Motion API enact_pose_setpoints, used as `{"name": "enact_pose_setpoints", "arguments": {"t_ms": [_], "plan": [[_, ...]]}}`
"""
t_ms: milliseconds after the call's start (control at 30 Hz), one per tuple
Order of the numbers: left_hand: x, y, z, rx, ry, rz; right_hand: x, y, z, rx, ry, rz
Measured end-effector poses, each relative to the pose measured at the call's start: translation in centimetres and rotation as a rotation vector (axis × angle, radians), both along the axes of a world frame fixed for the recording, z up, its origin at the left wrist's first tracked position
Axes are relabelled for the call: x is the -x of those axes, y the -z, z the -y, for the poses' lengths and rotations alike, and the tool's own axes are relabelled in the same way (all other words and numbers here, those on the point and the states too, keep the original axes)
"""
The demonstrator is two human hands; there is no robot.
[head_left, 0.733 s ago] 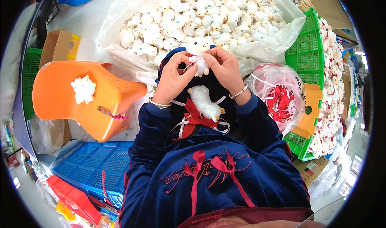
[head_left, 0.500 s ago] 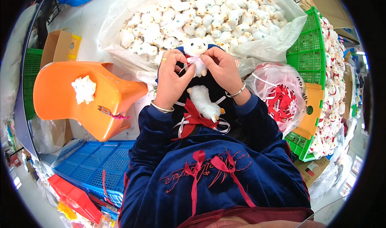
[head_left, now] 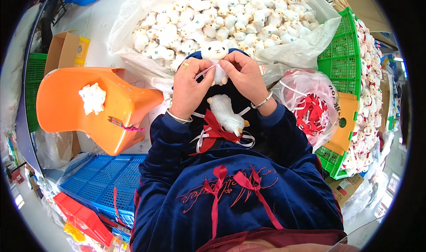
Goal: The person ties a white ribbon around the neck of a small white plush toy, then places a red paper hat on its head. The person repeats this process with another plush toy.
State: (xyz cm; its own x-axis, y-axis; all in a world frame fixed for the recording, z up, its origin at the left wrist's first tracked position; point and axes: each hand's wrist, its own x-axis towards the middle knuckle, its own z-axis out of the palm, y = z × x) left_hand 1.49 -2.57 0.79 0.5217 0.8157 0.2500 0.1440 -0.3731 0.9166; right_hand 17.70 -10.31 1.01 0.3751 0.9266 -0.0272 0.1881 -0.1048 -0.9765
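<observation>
A small white plush toy (head_left: pixel 214 51) faces me, held upright above my lap. A thin white ribbon (head_left: pixel 207 71) runs across its neck. My left hand (head_left: pixel 191 82) pinches the ribbon at the toy's left side. The thumb and fingers of my right hand (head_left: pixel 243 75) close on the ribbon at the neck's right side. On my lap, just below, lies a second white plush toy (head_left: pixel 225 113) on its side. Under and beside it are red fabric pieces with white ribbons (head_left: pixel 214 126).
A clear plastic bag heaped with white plush toys (head_left: pixel 222 23) lies ahead. To the right sit a bag of red pieces (head_left: pixel 312 112) and a green crate (head_left: pixel 339 56). At left, an orange stool (head_left: pixel 66 105) bears a toy and small scissors (head_left: pixel 116 122); a blue crate (head_left: pixel 104 178) is nearer.
My left fingers have drawn slightly outward, and the ribbon at the toy's neck looks pulled flatter and tighter. The toys on my lap and the stool stay put.
</observation>
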Motion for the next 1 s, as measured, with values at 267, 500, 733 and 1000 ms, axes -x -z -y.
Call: {"name": "enact_pose_setpoints", "arguments": {"t_ms": [267, 500, 733, 1000], "plan": [[0.0, 0.2, -0.6, -0.089, 0.031, 0.020, 0.0, 0.3, -0.3, -0.011, -0.013, 0.030], [1.6, 0.4, -4.0, -0.520, 0.270, -0.106, -0.2, 0.4, -0.4, 0.007, -0.033, 0.055], [2.7, 1.2, -2.7, 0.159, 0.252, 0.052, -0.2, 0.0, -0.3, 0.045, -0.051, -0.002], [2.7, -0.5, -2.8, 0.480, 0.183, -0.264, 0.5, -0.2, -0.4, 0.013, -0.050, 0.010]]}}
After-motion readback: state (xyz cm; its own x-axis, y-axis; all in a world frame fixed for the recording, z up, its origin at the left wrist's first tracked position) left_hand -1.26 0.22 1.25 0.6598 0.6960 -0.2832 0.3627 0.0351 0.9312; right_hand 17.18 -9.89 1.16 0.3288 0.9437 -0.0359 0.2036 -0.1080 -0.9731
